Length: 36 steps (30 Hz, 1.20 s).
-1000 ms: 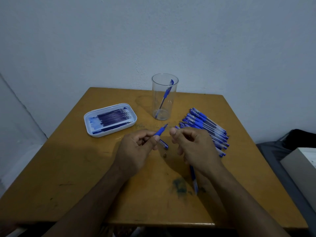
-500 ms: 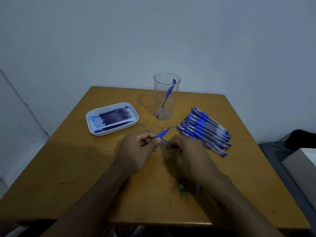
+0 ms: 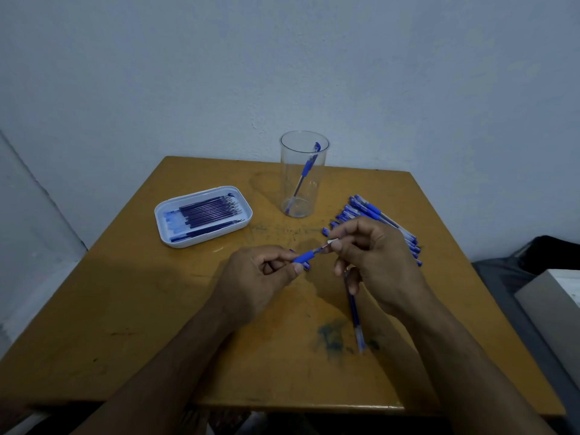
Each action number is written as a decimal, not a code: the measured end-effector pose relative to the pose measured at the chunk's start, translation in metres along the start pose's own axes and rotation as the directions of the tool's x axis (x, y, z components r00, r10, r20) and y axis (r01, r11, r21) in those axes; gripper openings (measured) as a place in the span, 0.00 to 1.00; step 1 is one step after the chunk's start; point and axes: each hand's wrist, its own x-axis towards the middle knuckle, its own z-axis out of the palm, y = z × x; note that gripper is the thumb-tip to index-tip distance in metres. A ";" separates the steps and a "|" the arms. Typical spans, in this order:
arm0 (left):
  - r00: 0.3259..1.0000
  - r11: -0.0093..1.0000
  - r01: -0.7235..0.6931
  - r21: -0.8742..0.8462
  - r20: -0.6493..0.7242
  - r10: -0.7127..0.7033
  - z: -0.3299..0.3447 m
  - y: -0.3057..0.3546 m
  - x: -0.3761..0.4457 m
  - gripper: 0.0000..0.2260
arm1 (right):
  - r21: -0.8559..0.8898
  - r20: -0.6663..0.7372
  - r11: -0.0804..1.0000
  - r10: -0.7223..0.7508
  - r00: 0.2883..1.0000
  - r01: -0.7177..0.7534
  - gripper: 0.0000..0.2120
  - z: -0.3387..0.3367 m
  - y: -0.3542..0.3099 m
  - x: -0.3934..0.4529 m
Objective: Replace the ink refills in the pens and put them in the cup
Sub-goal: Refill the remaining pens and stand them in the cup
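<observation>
Here both hands pinch one unmarked blue pen.

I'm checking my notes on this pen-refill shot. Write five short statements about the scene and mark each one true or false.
1. The cup holds one pen. True.
2. The tray lies right of the cup. False: it lies to the cup's left.
3. The left hand grips a pen barrel by its blue grip. True.
4. The right hand rests flat on the table. False: its fingers pinch a small tip piece at the barrel's end.
5. The loose pens stand in the tray. False: they lie in a pile on the table, right of the cup; the tray holds refills.
</observation>
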 end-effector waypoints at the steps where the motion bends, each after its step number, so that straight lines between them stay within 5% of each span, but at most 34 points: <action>1: 1.000 1.000 -0.001 -0.010 0.000 0.001 0.000 0.000 0.000 0.07 | -0.007 0.012 1.000 0.005 1.000 -0.005 0.03 -0.001 0.000 0.000; 7: 1.000 1.000 -0.029 -0.003 0.011 0.029 0.001 0.001 -0.001 0.08 | -0.074 0.057 0.997 0.016 0.998 -0.012 0.03 0.001 0.001 -0.002; 12: 1.000 1.000 -0.031 -0.004 -0.003 0.031 -0.001 -0.001 0.000 0.08 | -0.227 -0.003 0.974 0.001 1.000 -0.002 0.21 0.001 0.002 -0.002; 18: 1.000 0.999 -0.031 0.026 -0.004 0.031 0.000 -0.002 0.001 0.08 | -0.104 0.077 0.994 -0.012 0.997 0.020 0.03 0.001 0.001 -0.001; 22: 0.999 0.999 -0.036 0.029 -0.011 0.036 -0.001 -0.004 0.001 0.09 | -0.247 0.007 0.969 0.006 1.000 -0.004 0.22 0.005 0.004 0.000; 27: 0.999 0.998 -0.053 0.021 -0.008 0.053 -0.001 -0.003 0.001 0.09 | -0.107 0.089 0.994 -0.019 0.996 0.029 0.04 0.002 0.002 -0.001; 32: 0.998 0.998 -0.060 0.034 -0.031 0.061 0.000 -0.002 0.001 0.09 | -0.247 0.031 0.968 -0.036 0.999 0.043 0.20 0.006 0.005 -0.001; 36: 0.997 0.996 -0.072 0.049 -0.030 0.074 -0.001 -0.002 0.002 0.09 | -0.088 0.115 0.995 -0.029 0.993 0.039 0.06 0.001 0.002 -0.001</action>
